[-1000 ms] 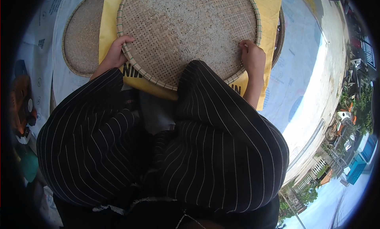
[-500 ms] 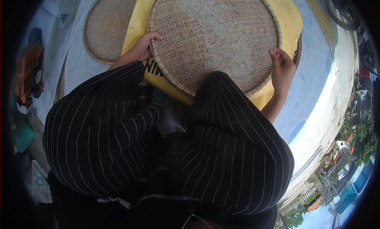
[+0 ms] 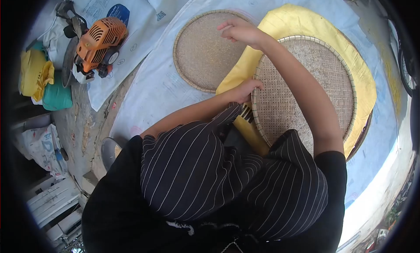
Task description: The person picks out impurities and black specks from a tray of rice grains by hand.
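A round woven bamboo tray (image 3: 276,105) rests at my knees on a yellow sack (image 3: 284,20), with pale grains scattered over its weave. My left hand (image 3: 247,90) is closed on this tray's left rim, thumb over the edge. My right arm reaches across the tray. At its end, my right hand (image 3: 240,31) hovers over the right side of a second round tray (image 3: 176,56), which is covered in grains (image 3: 210,56). Its index finger is stretched out and the other fingers are loosely bent. No held object shows in the right hand.
White-blue sheeting (image 3: 148,91) lies under both trays. An orange engine-like machine (image 3: 103,43) sits at upper left, near a yellow bag (image 3: 33,73) and a green bag (image 3: 57,94). A metal bowl (image 3: 105,154) is by my left elbow. A wheel (image 3: 407,69) stands at far right.
My right hand has left the near tray's right rim and crossed left, above the second tray. Its pinch has loosened. My left hand stays on the rim. The view has turned left.
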`<move>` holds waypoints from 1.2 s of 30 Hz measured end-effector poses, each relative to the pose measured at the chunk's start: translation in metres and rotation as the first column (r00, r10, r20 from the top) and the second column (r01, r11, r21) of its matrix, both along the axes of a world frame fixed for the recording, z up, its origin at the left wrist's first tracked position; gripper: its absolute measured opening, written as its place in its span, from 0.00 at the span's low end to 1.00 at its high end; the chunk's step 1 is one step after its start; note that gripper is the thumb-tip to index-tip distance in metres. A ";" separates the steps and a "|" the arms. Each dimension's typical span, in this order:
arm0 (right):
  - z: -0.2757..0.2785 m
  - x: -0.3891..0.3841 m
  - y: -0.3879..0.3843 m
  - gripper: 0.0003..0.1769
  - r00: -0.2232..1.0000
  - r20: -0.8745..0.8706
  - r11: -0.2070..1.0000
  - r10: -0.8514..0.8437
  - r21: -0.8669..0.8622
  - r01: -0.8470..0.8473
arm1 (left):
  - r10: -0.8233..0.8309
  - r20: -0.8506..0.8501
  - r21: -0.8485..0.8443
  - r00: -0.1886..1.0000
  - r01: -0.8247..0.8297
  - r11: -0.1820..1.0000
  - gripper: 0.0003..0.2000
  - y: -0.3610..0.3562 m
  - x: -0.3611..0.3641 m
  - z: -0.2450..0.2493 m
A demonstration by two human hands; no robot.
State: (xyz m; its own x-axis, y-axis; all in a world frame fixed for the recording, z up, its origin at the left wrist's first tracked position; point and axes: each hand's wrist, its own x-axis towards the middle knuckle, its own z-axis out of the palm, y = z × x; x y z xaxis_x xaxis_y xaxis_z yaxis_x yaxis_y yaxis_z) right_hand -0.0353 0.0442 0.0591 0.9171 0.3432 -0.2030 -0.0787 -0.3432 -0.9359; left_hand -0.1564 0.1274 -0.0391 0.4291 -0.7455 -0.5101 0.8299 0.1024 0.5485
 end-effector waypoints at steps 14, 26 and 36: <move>-0.047 0.030 0.007 0.38 0.923 0.249 0.951 0.292 -0.177 -0.253 | -0.003 0.016 -0.048 1.000 0.004 0.999 0.19 0.003 0.001 0.006; -0.017 0.029 0.013 0.46 0.947 -0.313 0.522 0.068 0.821 0.234 | -0.033 0.053 -0.023 0.998 0.035 0.999 0.17 0.005 0.002 0.004; 0.016 0.006 0.027 0.40 0.911 -0.408 0.767 0.063 0.604 0.218 | -0.052 -0.005 -0.040 0.999 0.052 0.998 0.17 0.006 0.003 0.000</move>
